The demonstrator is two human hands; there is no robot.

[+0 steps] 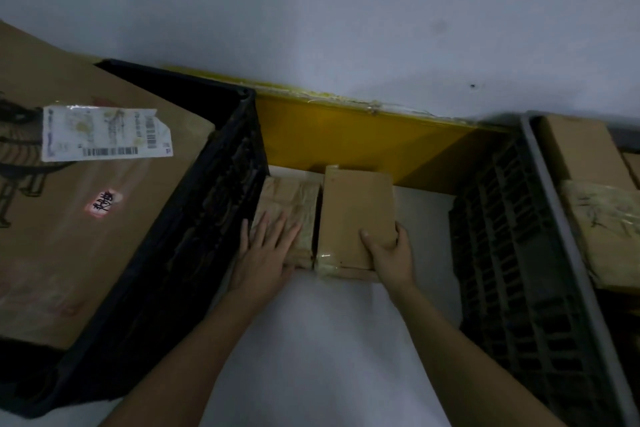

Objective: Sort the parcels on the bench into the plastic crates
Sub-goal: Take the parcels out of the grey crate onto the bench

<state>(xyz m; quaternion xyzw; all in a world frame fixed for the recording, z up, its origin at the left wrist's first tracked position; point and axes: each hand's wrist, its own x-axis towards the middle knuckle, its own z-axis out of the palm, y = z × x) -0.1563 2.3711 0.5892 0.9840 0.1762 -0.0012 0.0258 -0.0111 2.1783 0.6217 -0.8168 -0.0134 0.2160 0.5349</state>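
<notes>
On the far left I see a black crate (207, 218) already filled by a large labelled carton (86, 201). Just right of it, on the white desk (329, 340), my left hand (266, 250) lies flat, fingers straight, on a tape-wrapped parcel (291, 201), probably steadying it. Touching beside it, a plain brown parcel (356, 215) has its long axis pointing away towards the wall; my right hand (391, 250) grips its near corner, likely to lift it. Rightmost, a grey crate (512, 253) holds boxes.
</notes>
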